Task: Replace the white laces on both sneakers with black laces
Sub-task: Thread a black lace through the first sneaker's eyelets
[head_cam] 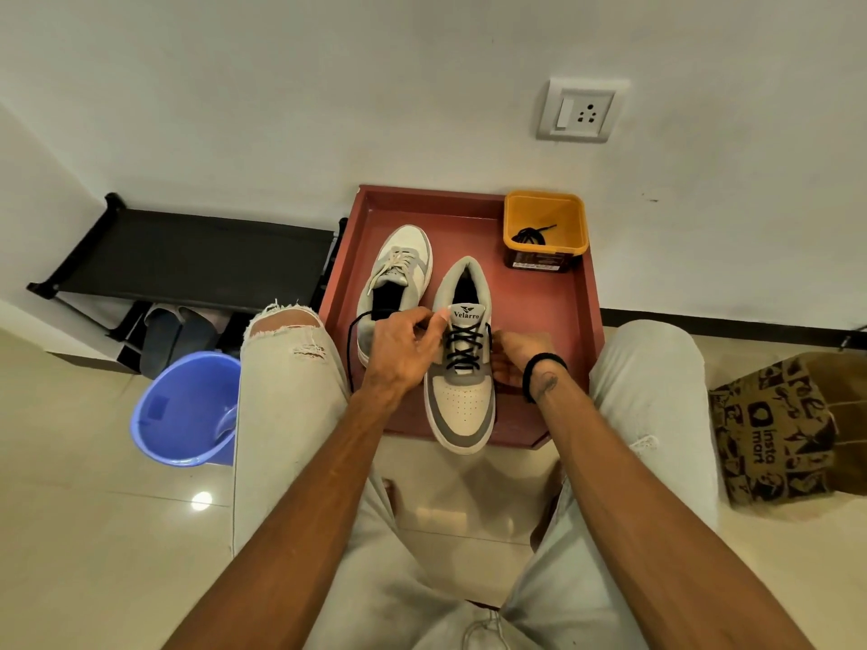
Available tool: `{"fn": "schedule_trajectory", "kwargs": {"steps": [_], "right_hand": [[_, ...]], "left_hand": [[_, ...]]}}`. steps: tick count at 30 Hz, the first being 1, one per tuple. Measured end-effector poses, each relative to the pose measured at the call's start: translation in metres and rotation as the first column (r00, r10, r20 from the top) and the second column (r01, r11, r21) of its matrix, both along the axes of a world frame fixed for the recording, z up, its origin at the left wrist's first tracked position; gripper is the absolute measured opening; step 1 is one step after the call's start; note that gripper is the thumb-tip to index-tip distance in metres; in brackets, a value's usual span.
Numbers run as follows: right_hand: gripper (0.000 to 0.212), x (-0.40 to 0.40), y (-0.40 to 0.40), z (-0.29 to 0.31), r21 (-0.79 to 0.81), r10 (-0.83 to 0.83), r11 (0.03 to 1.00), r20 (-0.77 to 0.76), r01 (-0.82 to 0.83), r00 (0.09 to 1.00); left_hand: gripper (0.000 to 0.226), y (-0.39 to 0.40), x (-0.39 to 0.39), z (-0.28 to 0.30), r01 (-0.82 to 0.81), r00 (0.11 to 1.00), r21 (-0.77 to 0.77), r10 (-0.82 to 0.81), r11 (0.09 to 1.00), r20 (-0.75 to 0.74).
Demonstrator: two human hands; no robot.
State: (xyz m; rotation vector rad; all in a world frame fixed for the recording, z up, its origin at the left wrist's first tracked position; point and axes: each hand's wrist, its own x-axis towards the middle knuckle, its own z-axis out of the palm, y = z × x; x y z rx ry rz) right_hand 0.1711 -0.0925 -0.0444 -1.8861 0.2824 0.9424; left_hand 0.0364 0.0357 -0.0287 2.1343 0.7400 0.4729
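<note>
Two grey-and-white sneakers stand on a red tray (553,321). The near sneaker (462,405) carries a black lace (464,349) crossed through its eyelets, toe toward me. My left hand (403,354) pinches the lace's left end at the top eyelets, and a loose loop (351,349) of it trails down the left. My right hand (513,356) grips the shoe's right side at the lace; its fingers are partly hidden. The far sneaker (399,279) has a white lace (391,269). Another black lace (532,234) lies in an orange tub (546,227).
A blue bucket (185,410) stands on the floor at the left, beside a black shoe rack (187,260). A brown printed paper bag (788,429) sits at the right. My knees flank the tray; a wall with a socket (581,110) is behind.
</note>
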Motion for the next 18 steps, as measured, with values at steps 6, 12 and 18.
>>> {"fn": "schedule_trajectory", "kwargs": {"steps": [6, 12, 18], "right_hand": [[0.036, -0.001, -0.006, 0.0, -0.068, 0.154, 0.984, -0.114, -0.162, 0.982], [0.013, 0.005, 0.003, -0.003, 0.066, 0.045, 0.997, -0.108, -0.038, 0.993], [0.022, 0.006, -0.002, 0.0, 0.02, 0.144, 0.99, -0.145, -0.143, 0.979]], "left_hand": [[0.023, 0.011, 0.001, 0.003, -0.111, 0.986, 0.036, 0.106, 0.993, 0.129], [0.036, 0.006, -0.001, 0.001, 0.016, 0.998, -0.033, -0.018, 0.999, -0.066], [0.036, 0.0, 0.003, -0.004, -0.062, 0.997, -0.047, 0.059, 0.997, -0.052]]}}
